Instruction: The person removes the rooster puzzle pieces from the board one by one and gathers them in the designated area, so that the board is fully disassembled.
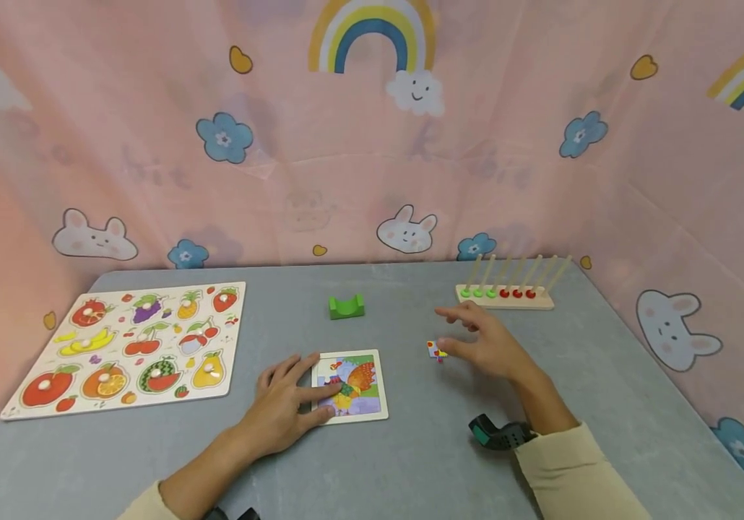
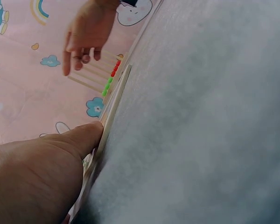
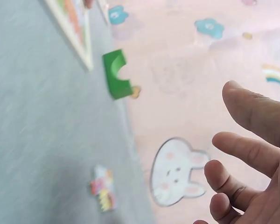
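A small framed jigsaw puzzle (image 1: 381, 386) with a colourful hen-like picture lies flat on the table. My left hand (image 1: 284, 408) rests across its left side, index finger stretched over the picture. In the left wrist view the thumb of that hand (image 2: 42, 172) touches the frame's edge (image 2: 113, 109). To the right of the puzzle lies a loose, multicoloured jigsaw piece (image 1: 433, 349). Above the table, my right hand (image 1: 485, 343) holds nothing, its thumb tip overlapping the piece in the head view. From the right wrist, the piece (image 3: 102, 186) shows apart from the spread fingers (image 3: 249, 154).
A fruit peg puzzle board (image 1: 180, 347) occupies the table's left side. Behind the framed puzzle sits a green arch-shaped block (image 1: 346, 308). At the back right stands a wooden peg rack (image 1: 508, 302) with green and red beads. Pink patterned cloth (image 1: 320, 173) hangs behind the table.
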Available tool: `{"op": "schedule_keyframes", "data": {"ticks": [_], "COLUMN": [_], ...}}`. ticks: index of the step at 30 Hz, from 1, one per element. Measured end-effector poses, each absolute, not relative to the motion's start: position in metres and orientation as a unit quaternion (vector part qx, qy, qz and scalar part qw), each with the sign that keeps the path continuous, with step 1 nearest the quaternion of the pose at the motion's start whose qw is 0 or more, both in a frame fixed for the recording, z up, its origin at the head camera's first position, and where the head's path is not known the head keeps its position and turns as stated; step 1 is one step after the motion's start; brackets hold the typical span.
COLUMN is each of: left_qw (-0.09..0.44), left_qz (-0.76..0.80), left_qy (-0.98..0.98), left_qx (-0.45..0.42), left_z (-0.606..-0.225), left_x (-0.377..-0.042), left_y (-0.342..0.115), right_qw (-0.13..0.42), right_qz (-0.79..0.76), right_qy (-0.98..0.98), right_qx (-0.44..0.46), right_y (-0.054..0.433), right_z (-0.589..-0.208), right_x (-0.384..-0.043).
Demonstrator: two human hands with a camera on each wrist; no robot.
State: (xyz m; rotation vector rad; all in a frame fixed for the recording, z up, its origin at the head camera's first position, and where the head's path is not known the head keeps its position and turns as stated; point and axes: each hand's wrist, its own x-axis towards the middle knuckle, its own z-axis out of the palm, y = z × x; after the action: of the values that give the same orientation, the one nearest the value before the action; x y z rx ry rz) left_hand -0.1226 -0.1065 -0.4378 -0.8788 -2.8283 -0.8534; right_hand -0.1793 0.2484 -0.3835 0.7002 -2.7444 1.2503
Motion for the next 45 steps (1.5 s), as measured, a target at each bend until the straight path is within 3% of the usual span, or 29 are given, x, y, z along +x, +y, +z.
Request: {"op": "schedule_keyframes", "data": {"ticks": [11, 19, 32, 45], "left_qw": [0.033, 0.035, 0.033, 0.030], "left_qz": [-0.274, -0.274, -0.269, -0.263], "left_qy": [-0.918, -0.918, -0.920, -0.921], "left_qx": [-0.283, -0.284, -0.282, -0.285], "left_z": [-0.438, -0.439, -0.438, -0.437], "left_x": [-0.123, -0.122, -0.123, -0.122], "left_y": [-0.107, -0.107, -0.107, -0.107], "right_qw": [0.058, 0.054, 0.057, 0.035], "right_qz": [0.412, 0.431, 0.453, 0.471], "right_qy": [-0.872, -0.858, -0.839, -0.826], "right_qx": [0.259, 0.272, 0.296, 0.308], "right_y": [0.225, 0.204, 0.169, 0.139], "right_z": [-0.349, -0.340, -0.342, -0.370], "right_x": [-0.173, -0.168, -0.168, -0.176]}}
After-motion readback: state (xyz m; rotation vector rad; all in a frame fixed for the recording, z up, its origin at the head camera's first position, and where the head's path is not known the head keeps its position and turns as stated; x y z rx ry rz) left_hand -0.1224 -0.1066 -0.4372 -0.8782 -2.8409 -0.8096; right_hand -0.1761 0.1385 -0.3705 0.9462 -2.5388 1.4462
